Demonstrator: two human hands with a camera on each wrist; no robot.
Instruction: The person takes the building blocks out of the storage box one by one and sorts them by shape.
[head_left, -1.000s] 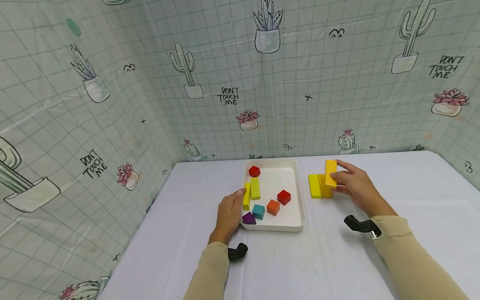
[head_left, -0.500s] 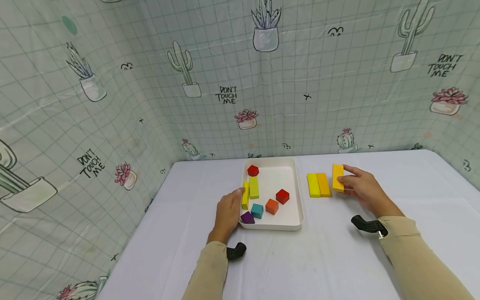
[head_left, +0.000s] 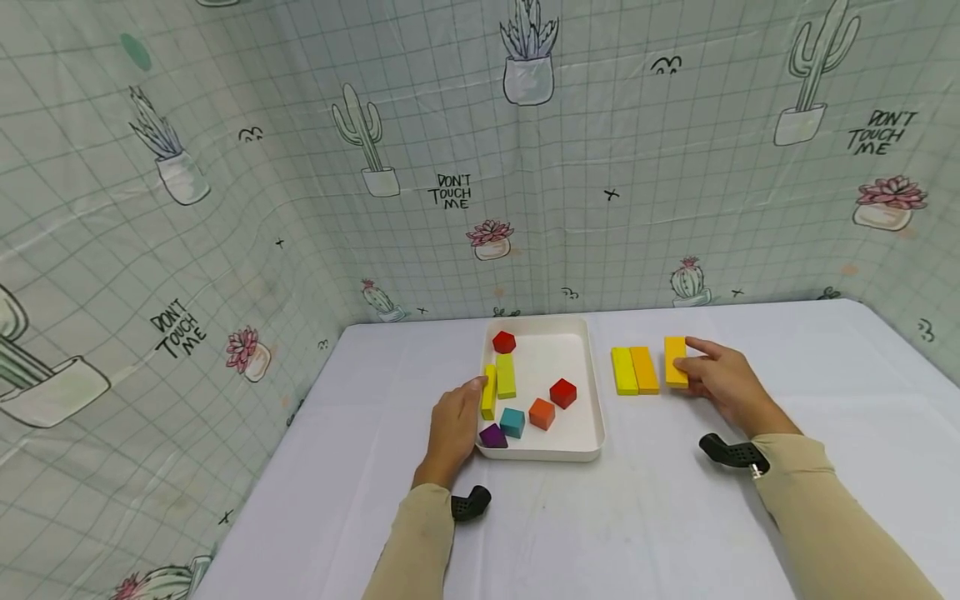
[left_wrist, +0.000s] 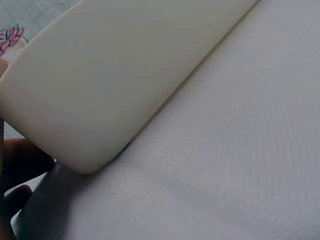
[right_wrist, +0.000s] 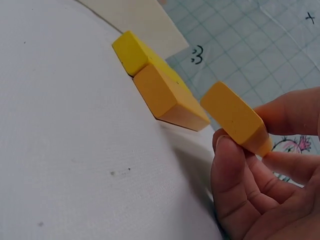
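Observation:
My right hand pinches a yellow-orange rectangular block between thumb and fingers. In the right wrist view this block is raised off the table and tilted. To its left, a second yellow-orange block lies side by side with a yellow block, their long sides touching. My left hand holds the left side of a white tray. Seen from the left wrist, fingers curl beside the tray's corner; most of that hand is out of that view.
Inside the tray lie two yellowish blocks, two red pieces, an orange piece, a teal cube and a purple piece. White cloth covers the table. A patterned curtain stands behind.
The right hand has moved right with its block, away from above the second yellow-orange block, and then lowered slightly. The left hand stays at the tray.

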